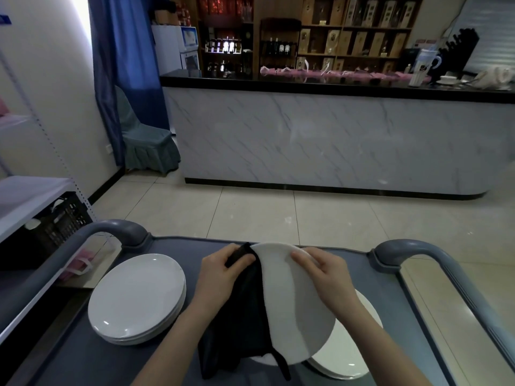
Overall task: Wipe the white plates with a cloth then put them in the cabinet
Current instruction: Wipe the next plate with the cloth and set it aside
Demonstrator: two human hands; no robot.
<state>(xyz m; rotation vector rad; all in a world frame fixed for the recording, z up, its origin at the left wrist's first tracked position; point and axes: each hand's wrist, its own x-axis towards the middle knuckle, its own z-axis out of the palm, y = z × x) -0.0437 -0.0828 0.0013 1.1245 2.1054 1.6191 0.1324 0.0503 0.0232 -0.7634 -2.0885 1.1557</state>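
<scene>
I hold one white plate (295,307) tilted up above the grey cart top (83,358). My right hand (326,277) grips its upper right rim. My left hand (220,274) presses a black cloth (239,324) against the plate's left half; the cloth hangs down over the lower edge. A stack of white plates (136,299) lies on the cart to the left. More white plates (351,355) lie under the held one at the right, partly hidden.
The cart has grey handles at the left (119,229) and right (412,252). A white shelf unit (25,196) with a black crate (55,224) stands at the left. Across the tiled floor is a marble-fronted counter (320,140), with a covered chair (147,140) beside it.
</scene>
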